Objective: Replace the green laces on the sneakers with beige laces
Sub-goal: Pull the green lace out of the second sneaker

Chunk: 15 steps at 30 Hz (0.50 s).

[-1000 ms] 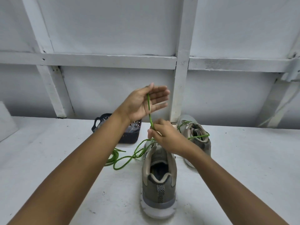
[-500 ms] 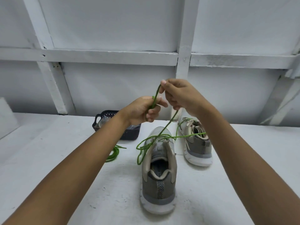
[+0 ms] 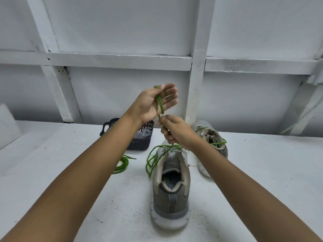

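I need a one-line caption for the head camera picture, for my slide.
Left hand carries loops of green lace while right hand pinches it above the near sneaker.

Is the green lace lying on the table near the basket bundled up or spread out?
Bundled up: the green lace lies in tight overlapping loops on the table, one end sticking out.

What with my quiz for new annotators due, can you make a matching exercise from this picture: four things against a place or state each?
Things:
1. near sneaker
2. far sneaker
3. black basket
4. right hand

Places or states:
A. pinches the green lace
B. leftmost of these four
C. heel toward the camera
D. rightmost of these four

Pairs: 1-C, 2-D, 3-B, 4-A
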Tool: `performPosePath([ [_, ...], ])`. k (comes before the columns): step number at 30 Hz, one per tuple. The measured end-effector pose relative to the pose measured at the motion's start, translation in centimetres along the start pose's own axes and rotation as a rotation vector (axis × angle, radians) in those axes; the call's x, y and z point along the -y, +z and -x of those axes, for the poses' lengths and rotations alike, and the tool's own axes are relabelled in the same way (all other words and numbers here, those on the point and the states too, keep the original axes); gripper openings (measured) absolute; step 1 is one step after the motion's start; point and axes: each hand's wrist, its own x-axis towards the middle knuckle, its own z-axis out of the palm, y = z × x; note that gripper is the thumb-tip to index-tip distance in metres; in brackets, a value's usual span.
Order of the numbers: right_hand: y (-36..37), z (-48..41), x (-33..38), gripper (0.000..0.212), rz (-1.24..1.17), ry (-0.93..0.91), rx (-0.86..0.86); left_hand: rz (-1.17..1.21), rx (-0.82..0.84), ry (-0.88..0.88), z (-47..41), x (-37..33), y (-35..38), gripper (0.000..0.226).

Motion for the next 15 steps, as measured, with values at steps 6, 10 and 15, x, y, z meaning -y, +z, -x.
performPosePath([
  [6,0.2,2.7,2.4,0.031,0.185,-0.138,0.105,-0.133,-0.145,-0.003,0.1,0.5,-2.1,0.028],
  [10,-1.4,2.4,5.8,0.028,0.078,-0.215,0.069,-0.405,-0.148,-0.049,0.6,1.6,-2.2,0.019],
  [15,-3.6,0.1,7.7,0.027,0.142,-0.253,-0.054,-0.437,0.052,-0.203,1.7,2.3,-1.1,0.034],
])
